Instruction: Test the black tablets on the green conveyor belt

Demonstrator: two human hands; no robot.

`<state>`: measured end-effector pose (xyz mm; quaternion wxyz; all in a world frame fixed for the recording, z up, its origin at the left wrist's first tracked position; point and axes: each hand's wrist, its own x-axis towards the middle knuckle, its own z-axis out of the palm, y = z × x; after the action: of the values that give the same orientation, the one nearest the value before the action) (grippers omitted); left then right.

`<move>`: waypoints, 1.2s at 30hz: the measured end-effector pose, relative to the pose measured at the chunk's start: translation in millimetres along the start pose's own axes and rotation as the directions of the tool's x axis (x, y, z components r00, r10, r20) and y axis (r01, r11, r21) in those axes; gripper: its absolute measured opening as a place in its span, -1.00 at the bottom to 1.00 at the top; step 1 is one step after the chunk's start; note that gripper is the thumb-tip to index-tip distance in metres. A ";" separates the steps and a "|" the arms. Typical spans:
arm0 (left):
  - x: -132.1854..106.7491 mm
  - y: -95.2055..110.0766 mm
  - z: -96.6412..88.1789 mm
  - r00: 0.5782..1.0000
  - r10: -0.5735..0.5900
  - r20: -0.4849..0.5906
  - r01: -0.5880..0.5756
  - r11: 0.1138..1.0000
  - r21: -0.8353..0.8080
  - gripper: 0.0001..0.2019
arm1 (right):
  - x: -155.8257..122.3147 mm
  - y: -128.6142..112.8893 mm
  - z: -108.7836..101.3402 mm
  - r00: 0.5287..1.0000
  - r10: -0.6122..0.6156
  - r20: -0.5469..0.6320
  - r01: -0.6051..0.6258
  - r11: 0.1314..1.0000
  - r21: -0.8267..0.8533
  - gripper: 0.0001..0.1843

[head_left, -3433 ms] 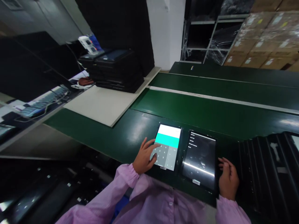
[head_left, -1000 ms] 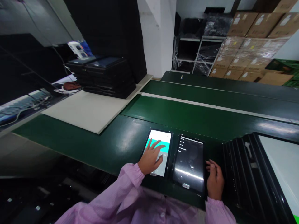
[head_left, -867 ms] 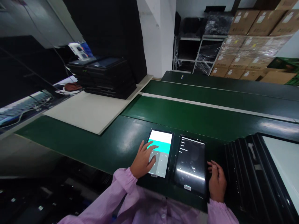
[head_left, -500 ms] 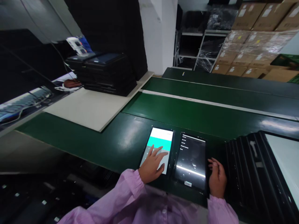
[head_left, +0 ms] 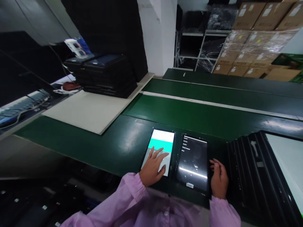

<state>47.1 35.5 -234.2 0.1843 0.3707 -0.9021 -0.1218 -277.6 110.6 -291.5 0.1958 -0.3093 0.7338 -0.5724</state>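
A tablet with a white, teal and grey screen lies flat on the green bench, and my left hand is over its lower half with the fingers spread. Whether a fingertip touches the glass I cannot tell. Beside it on the right lies a second tablet, its dark screen showing a short text list and a small white label at the bottom. My right hand rests by that tablet's right edge, fingers loosely curled, with nothing seen in it.
To the right leans a row of black-framed panels, the front one with a white face. Stacked black tablets stand at the back left behind a beige board. Wrapped cartons and a shelf fill the far right.
The digits at the top of the lit tablet's screen look fewer. My left hand stays over that tablet with hardly any shift; the right hand keeps its place. The view has shifted slightly.
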 end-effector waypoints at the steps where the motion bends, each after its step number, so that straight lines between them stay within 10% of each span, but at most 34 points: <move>1: 0.0 -0.2 -0.4 1.000 0.003 -0.006 -0.003 1.000 -0.001 -0.51 | 0.0 0.1 0.0 1.000 0.001 -0.001 -0.001 1.000 0.000 -0.42; 36: 28.4 -17.4 -3.5 0.994 -0.103 -0.019 0.104 0.994 0.024 -0.48 | -0.3 -0.2 -0.1 1.000 0.001 0.004 -0.001 1.000 0.019 -0.44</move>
<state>40.8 2.9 -230.4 0.1809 0.4202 -0.8815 -0.1168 -277.4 110.8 -291.4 0.2005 -0.3085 0.7279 -0.5787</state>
